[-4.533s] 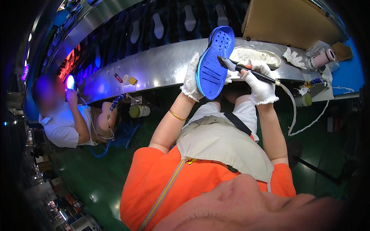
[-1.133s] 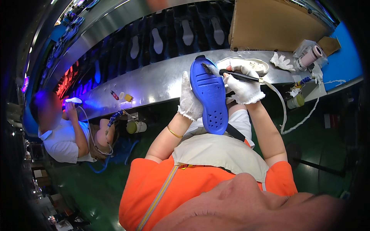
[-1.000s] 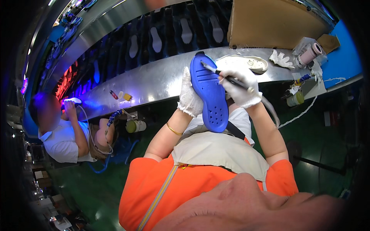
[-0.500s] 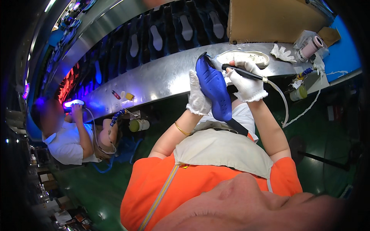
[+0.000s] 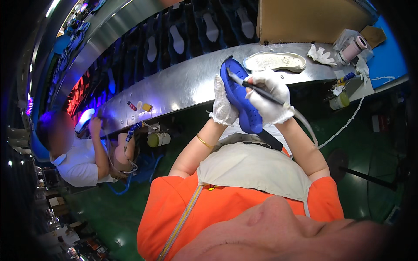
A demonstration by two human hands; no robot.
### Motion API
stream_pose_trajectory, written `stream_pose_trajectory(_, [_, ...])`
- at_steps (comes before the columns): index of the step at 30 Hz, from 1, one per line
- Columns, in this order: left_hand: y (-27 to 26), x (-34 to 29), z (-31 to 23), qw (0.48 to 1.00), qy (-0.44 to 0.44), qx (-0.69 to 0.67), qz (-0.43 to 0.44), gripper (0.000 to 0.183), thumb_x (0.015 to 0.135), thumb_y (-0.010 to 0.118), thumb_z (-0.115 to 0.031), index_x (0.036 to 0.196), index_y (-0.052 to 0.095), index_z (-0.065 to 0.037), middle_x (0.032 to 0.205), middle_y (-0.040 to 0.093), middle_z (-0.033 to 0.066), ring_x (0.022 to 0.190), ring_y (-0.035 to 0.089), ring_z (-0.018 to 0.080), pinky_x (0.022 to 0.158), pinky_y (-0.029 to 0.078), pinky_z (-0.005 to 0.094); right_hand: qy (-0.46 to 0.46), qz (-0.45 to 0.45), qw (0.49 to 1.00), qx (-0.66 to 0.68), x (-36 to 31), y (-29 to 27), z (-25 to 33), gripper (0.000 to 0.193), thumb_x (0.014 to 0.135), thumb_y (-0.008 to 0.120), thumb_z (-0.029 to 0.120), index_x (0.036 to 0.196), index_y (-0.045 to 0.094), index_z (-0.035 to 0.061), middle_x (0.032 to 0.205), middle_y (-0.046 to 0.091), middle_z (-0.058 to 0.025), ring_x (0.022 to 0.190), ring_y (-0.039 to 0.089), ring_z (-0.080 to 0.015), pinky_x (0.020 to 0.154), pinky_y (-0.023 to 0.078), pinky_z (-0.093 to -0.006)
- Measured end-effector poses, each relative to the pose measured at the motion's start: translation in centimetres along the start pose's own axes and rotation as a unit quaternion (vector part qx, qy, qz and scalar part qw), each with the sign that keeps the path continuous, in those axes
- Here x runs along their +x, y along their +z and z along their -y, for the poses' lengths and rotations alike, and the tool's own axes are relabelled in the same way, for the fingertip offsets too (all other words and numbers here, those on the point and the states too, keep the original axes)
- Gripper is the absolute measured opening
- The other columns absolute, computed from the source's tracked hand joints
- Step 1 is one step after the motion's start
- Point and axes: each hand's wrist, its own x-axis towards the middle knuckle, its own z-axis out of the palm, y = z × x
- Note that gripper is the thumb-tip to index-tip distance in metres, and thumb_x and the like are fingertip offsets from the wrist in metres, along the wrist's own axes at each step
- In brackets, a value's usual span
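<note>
A blue shoe sole (image 5: 247, 114) is tilted up in front of me, its hollow, rimmed inner side facing up. My left hand (image 5: 224, 104), in a white knit glove, grips it along its left edge. My right hand (image 5: 273, 98), gloved too, is closed round the black handle of a brush (image 5: 266, 93). The brush's tip reaches inside the far half of the sole and seems to touch it. A pale hose (image 5: 307, 127) runs from the handle's rear end. Just beyond, a white shoe sole (image 5: 276, 61) lies on the metal bench (image 5: 191, 82).
A cardboard box (image 5: 313, 21) stands at the back right, near a spare white glove (image 5: 320, 55) and a pink roll (image 5: 355, 48). Behind the bench run dark slots with grey soles (image 5: 176, 38). A co-worker (image 5: 78, 152) sits at left. A yellow-green-lidded jar (image 5: 157, 140) hangs below the bench edge.
The blue sole has turned so its inside faces up. My right hand has brought the brush left and over the sole. The co-worker's hands and white piece have shifted.
</note>
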Motion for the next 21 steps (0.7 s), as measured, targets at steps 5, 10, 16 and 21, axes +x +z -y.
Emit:
stream_pose_trajectory(5, [-0.6,-0.2,-1.6,0.999,-0.01,0.022,-0.032,0.076,0.08,0.039,-0.071,0.122,0.048,-0.008,0.112,0.058,0.0123,0.1,0.057,0.0251,0.09,0.047,0.0404,0.194,0.017,0.978,0.072,-1.1,-0.2,0.5,0.018,0.072,0.065,-0.001,0.089,0.06,0.0018,0.083,0.062,-0.0058,0.08,0.061,-0.0103,0.073,0.05,-0.0244])
stream_pose_trajectory(10, [-0.8,0.0,-2.5,0.997,-0.059,-0.021,0.033,0.078,0.082,0.034,-0.071,0.124,0.048,-0.007,0.115,0.057,0.014,0.101,0.057,0.0272,0.091,0.047,0.0411,-0.047,0.059,0.996,-0.057,-1.6,0.1,0.4,0.021,0.065,0.067,-0.003,0.083,0.06,0.0038,0.079,0.062,-0.0074,0.072,0.06,-0.017,0.069,0.048,-0.026])
stream_pose_trajectory(16, [-1.9,-2.3,-1.8,0.984,-0.123,0.028,0.128,0.086,0.08,0.029,-0.074,0.133,0.039,-0.007,0.126,0.05,0.0128,0.114,0.05,0.0261,0.1,0.039,0.0399,0.186,0.032,0.976,0.11,-4.0,-2.0,-0.3,0.015,0.075,0.062,-0.005,0.086,0.056,0.002,0.087,0.062,-0.0075,0.078,0.058,-0.0102,0.072,0.049,-0.0249])
stream_pose_trajectory(21, [-3.3,-2.6,0.1,0.981,-0.145,0.105,0.075,0.078,0.082,0.028,-0.07,0.132,0.039,-0.011,0.12,0.053,0.0086,0.108,0.052,0.0208,0.096,0.042,0.0367,0.093,0.02,0.995,0.023,-4.8,-1.4,-1.1,0.013,0.076,0.064,-0.003,0.086,0.057,0.002,0.086,0.062,-0.0073,0.072,0.059,-0.0092,0.066,0.05,-0.0225])
